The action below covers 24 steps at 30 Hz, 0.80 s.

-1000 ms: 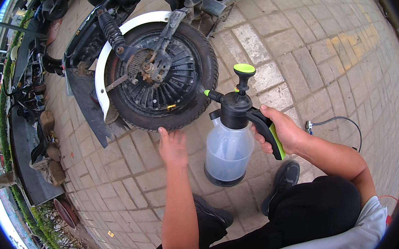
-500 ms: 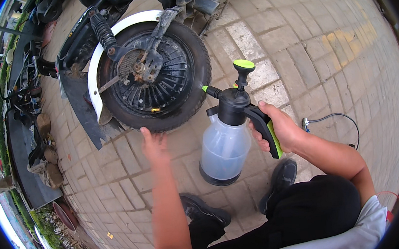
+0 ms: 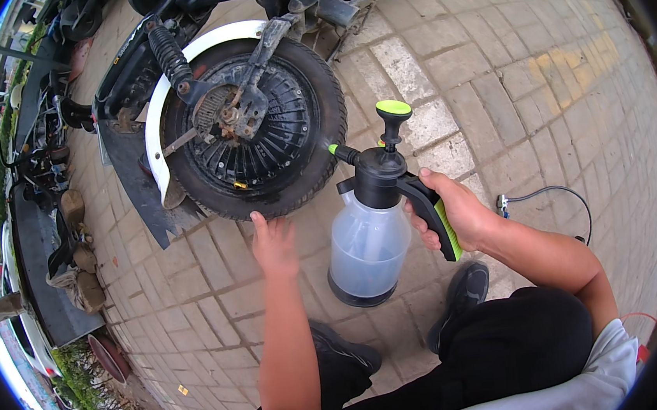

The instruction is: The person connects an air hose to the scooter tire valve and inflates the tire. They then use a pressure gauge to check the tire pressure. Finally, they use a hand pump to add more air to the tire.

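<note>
My right hand [image 3: 458,213] is wrapped round the black and green handle of a pump sprayer [image 3: 369,240]. Its clear bottle is partly filled with liquid, and its green-tipped nozzle points at the tyre. The wheel [image 3: 274,159] of a scooter lies to the left of the nozzle, with a ribbed black hub and a small yellow tag [image 3: 240,185] near the rim. Just at the lower edge of the tyre [image 3: 266,206] is my left hand [image 3: 273,245], empty, with its fingers apart and slightly blurred. Whether it touches the rubber, I cannot tell.
A white fender [image 3: 157,142] curves round the wheel, beside a black mudflap [image 3: 143,186]. On the brick paving to the right lies a black hose [image 3: 550,189] with a metal fitting. Stones [image 3: 79,258] and parked scooters line the left side. My shoes are below the sprayer.
The wheel has turned, its yellow tag shifting left along the bottom. My left hand has moved slightly right along the tyre's edge. The sprayer has shifted a little left in my right hand.
</note>
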Motion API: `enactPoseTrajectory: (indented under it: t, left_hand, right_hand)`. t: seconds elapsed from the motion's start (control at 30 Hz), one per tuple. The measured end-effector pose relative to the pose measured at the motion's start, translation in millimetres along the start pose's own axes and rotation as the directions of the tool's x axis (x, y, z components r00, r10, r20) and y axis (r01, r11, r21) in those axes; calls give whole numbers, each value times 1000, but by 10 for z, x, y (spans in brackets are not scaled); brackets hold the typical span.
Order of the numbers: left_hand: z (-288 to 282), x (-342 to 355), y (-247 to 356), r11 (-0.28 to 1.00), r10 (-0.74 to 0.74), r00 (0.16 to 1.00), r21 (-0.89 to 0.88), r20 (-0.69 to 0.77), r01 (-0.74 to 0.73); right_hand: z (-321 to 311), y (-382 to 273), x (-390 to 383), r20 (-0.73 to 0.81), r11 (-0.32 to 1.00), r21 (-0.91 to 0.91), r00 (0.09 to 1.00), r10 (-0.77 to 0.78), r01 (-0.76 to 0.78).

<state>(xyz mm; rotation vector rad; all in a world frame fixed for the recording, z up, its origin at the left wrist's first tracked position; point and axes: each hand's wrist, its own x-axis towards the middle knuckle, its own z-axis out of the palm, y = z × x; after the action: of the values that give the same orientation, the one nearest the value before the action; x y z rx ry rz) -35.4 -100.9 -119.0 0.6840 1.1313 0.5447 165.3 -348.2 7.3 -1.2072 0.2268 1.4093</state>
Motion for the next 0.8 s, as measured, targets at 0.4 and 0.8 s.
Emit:
enactPoseTrajectory:
  t: [0.4, 0.8]
  left_hand:
    - [15, -27, 6, 999, 19, 1000, -44, 19, -18]
    - [-65, 121, 191, 996, 74, 995, 61, -71, -70]
  right_hand:
    - [40, 15, -17, -7, 999, -35, 1000, -1, 1]
    - [-11, 32, -29, -19, 1000, -8, 1000, -5, 5]
